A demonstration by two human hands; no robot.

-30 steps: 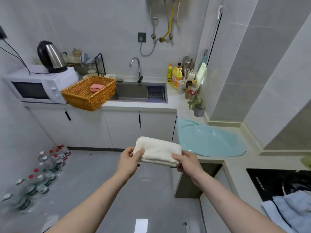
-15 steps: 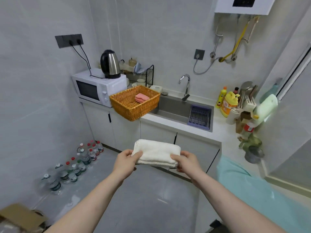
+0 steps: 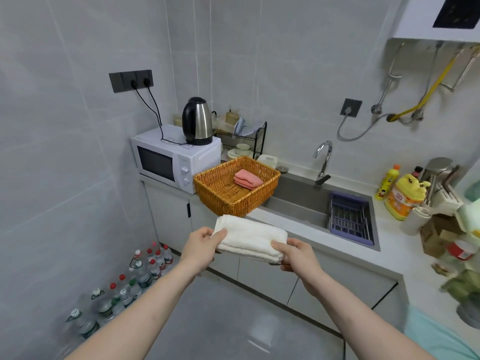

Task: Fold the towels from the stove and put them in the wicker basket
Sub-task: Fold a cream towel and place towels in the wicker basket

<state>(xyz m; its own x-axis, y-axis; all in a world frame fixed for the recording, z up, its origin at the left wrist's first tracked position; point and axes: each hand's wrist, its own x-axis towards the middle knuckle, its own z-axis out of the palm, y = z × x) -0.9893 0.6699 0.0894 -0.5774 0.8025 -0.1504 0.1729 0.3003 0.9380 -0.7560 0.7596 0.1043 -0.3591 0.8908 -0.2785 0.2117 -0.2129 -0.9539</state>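
Wicker basket sits on the counter between microwave and sink, a pink folded towel inside. White folded towel held in the air just before it, left hand and right hand gripping opposite ends.

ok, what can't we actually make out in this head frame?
- Stove: out of the head view, so any remaining towels can't be counted.
- Folded white towel: its underside and fold count are hidden by its own top layer and by the left hand and right hand gripping its ends.
- Brown wicker basket: the near wall hides part of the floor; only a folded pink towel shows.
- Right-edge counter items: blurred.
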